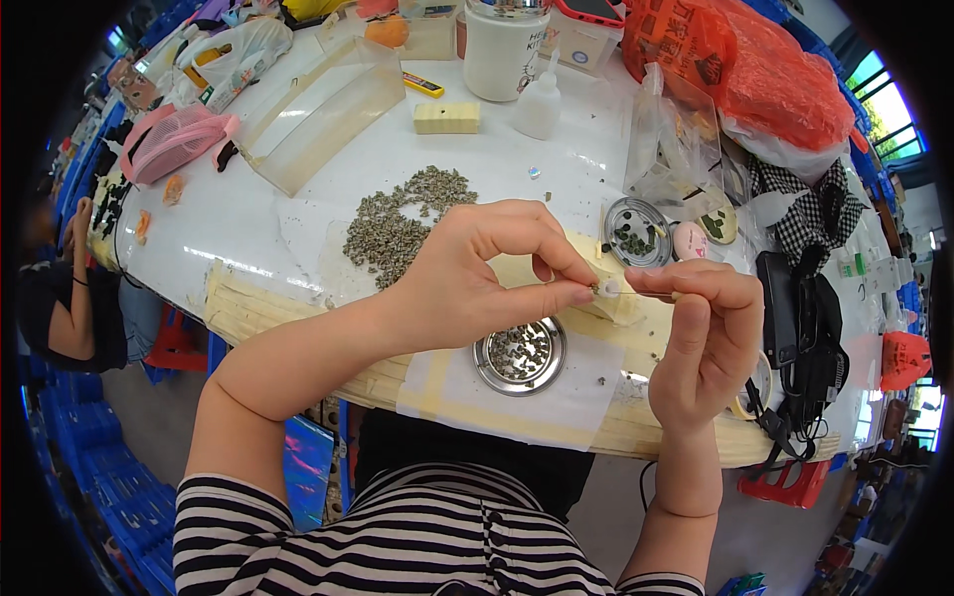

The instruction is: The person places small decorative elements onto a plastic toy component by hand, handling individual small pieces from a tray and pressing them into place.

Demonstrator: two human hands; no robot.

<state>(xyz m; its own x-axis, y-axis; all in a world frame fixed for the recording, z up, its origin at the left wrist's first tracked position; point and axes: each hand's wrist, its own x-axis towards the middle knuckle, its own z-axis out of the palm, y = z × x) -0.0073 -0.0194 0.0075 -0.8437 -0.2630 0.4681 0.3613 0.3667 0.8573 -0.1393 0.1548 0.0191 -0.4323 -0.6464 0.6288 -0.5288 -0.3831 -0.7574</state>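
Observation:
My left hand (472, 268) is closed, thumb and forefinger pinching a tiny greenish-grey piece (595, 289) above the table edge. Facing it, my right hand (711, 333) grips a thin stick-like tool (648, 294), its tip pointing at the pinched piece. A small whitish lump (612, 287) shows between the two hands; whether it touches either is unclear. Below my left hand, a round metal dish (556, 375) holds many similar small pieces. Beyond my left wrist a loose heap of the small pieces (383, 233) lies on the white table.
A round dish (665, 252) with dark green bits stands past my right hand, beside a pink round object (690, 240). A black bag (785, 303) lies at right. Farther back are a squeeze bottle (540, 107), a yellowish block (446, 119), a clear tray (288, 164) and red plastic bags (780, 89).

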